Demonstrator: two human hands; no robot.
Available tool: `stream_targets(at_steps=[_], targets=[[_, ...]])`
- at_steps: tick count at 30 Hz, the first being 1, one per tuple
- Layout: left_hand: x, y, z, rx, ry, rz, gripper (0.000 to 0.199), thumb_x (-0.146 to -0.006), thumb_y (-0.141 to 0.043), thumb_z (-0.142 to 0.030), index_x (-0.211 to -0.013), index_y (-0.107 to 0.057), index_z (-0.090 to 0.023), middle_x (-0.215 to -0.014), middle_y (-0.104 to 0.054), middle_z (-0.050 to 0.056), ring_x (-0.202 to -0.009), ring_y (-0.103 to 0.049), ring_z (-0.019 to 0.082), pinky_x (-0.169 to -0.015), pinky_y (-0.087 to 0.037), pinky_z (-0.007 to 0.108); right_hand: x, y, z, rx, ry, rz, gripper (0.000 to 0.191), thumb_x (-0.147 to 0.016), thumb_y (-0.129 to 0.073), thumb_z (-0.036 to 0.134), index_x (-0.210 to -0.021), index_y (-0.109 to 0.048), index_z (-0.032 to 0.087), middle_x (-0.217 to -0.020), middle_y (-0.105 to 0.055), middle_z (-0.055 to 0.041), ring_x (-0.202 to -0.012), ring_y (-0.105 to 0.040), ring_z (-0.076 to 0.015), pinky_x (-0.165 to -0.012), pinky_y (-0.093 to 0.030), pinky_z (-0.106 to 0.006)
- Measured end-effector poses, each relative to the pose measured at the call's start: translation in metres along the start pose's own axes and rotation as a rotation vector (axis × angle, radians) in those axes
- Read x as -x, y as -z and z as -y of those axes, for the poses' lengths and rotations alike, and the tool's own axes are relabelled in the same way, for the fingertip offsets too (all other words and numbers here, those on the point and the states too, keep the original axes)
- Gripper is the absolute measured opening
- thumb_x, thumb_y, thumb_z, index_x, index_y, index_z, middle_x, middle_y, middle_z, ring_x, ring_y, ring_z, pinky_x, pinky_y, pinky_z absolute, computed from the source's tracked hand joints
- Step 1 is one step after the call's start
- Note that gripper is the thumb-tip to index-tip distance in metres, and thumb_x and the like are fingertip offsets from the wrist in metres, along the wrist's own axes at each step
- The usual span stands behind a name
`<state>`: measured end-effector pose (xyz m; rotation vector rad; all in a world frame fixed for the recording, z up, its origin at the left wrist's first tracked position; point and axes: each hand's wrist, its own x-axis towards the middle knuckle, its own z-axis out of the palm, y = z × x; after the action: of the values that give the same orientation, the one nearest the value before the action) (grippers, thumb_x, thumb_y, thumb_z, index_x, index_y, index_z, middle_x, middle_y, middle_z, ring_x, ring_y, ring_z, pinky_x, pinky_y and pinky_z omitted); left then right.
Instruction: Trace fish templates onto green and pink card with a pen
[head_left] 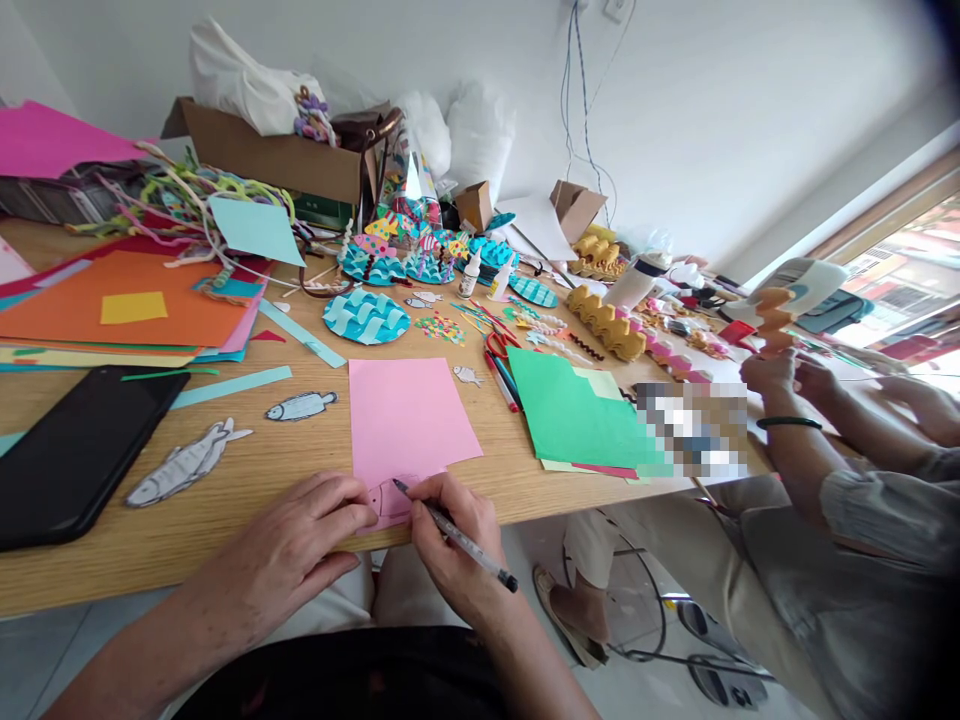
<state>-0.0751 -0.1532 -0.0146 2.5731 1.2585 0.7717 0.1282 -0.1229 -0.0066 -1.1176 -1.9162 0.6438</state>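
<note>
- Head view: the pink paper (414, 410) lies at the near edge of the desk (499, 485), and its lower end comes close to this edge.
- The left hand (300, 520) is loosely open; its fingertips press the lower left side of the paper, and it grasps nothing.
- The right hand (457, 530) is closed around a black pen (472, 550), with the point at the paper.
- On the lower end of the paper is a fish drawing (384, 499). Done are, as I judge, part of the outline, a curved line behind the head and a small dot for the eye.
- The tail side is partly covered by the right hand, so I cannot tell if the outline is complete.
- The body shows few lines inside, and no cut around the outline is visible; these parts seem to be left.
- For comparison, a large grey fish (187, 463) and a smaller grey fish (301, 406), both cut out and detailed, lie to the left, between the paper and the phone (82, 440) near the desk's left edge.
</note>
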Motion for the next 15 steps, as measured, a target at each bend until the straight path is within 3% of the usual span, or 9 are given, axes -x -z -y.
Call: stream_targets(at_steps=[15], targets=[[-0.0017, 0.0016, -0.0014, -0.015, -0.02, -0.018, 0.03, -0.085, -0.052, -0.007, -0.109, -0.059, -0.023, -0.109, -0.058, 0.002, -0.1, -0.056, 0.017, -0.089, -0.046, 0.026, 0.0005, 0.0008, -0.0013, -0.007, 0.027, 0.043, 0.012, -0.078, -0.05, 0.014, -0.079, -0.062, 0.017, -0.06, -0.059, 0.0014, -0.053, -0.054, -0.0112, -0.055, -0.041, -0.021]])
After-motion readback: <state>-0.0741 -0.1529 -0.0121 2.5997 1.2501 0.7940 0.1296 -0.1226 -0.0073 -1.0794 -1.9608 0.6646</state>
